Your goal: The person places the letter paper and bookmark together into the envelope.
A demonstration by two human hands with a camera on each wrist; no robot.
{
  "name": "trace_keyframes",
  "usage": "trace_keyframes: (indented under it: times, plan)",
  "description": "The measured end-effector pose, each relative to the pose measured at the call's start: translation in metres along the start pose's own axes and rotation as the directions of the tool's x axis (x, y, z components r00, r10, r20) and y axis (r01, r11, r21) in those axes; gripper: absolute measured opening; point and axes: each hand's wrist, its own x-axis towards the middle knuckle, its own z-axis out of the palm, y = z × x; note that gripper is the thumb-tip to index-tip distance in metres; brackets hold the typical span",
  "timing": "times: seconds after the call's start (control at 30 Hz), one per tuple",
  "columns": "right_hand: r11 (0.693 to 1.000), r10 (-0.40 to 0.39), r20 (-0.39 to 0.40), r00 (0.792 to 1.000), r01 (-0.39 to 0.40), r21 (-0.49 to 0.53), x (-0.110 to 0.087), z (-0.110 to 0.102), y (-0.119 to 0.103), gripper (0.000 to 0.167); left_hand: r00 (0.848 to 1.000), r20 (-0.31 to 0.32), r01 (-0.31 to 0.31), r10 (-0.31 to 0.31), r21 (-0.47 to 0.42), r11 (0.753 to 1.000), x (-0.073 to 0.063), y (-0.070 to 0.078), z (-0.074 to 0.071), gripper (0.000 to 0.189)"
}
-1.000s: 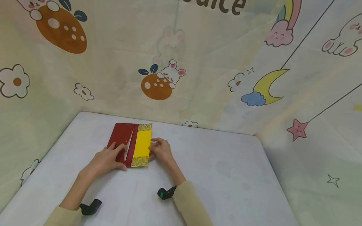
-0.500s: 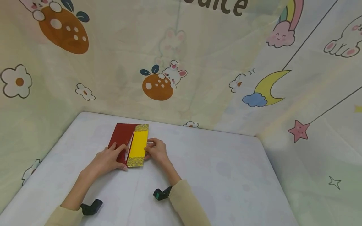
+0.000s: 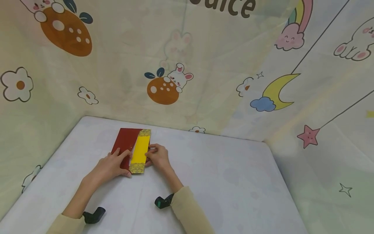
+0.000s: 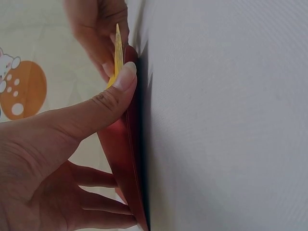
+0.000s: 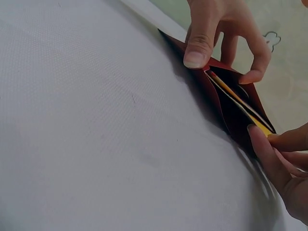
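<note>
A flat red envelope [image 3: 126,139] lies on the white table, its mouth on the right side. A yellow card [image 3: 140,150] with patterned gold ends sits partly inside that mouth, the rest sticking out to the right. My left hand [image 3: 109,165] holds the envelope, thumb at its near edge and index finger at the mouth. With thumb and fingers, my right hand [image 3: 159,157] pinches the card's outer edge. In the right wrist view the envelope [image 5: 211,95] gapes, with the card [image 5: 261,127] between its two walls. The card's inner part is hidden.
The white table [image 3: 228,182] has a raised back edge against a cartoon-print cloth wall [image 3: 125,87]. Black wrist mounts [image 3: 94,215] sit at both cuffs, close over the tabletop.
The right hand has moved left with the card, which slides deeper into the envelope. A red strip beside the yellow part has gone out of sight. The left hand stays in place.
</note>
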Motion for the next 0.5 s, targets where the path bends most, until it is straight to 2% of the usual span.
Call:
trace_keyframes:
  times: [0.3,0.5]
  plan:
    - [1.0,0.006,-0.014,1.0,-0.006,0.005,-0.009,0.007,0.002,0.044,1.0,0.006,0.003,-0.003,0.0,1.0,-0.001,0.001,0.001,0.068]
    - [1.0,-0.017,-0.011,1.0,0.017,0.023,-0.013,0.013,0.004,0.044,1.0,-0.007,0.005,-0.005,0.005,1.0,0.0,0.001,0.001,0.067]
